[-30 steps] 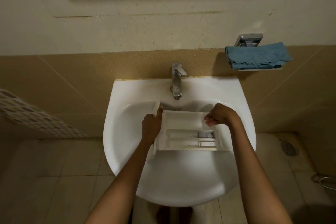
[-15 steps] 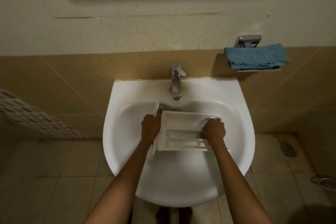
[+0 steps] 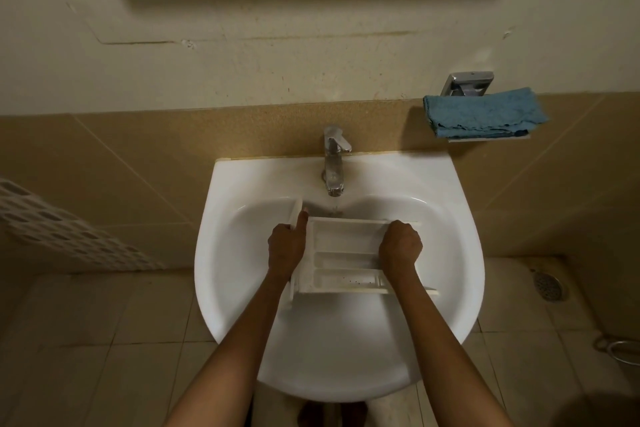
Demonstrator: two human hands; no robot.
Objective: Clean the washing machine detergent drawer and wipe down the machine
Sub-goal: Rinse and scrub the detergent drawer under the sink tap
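No readable text, brand, number or sign anywhere. Nothing legible on detergent drawer point(image 3: 341, 253) in sink point(image 3: 242, 288), on tap point(image 3: 334, 163) at far side, or on blue cloth point(image 3: 485, 113) far right.

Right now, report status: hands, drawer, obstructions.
Left hand grips detergent drawer at front panel. Right hand curled over its right end. Drawer in sink, specks inside. Nothing obstructing.

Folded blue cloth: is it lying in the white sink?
No, the folded blue cloth rests on a metal wall holder outside the white sink.
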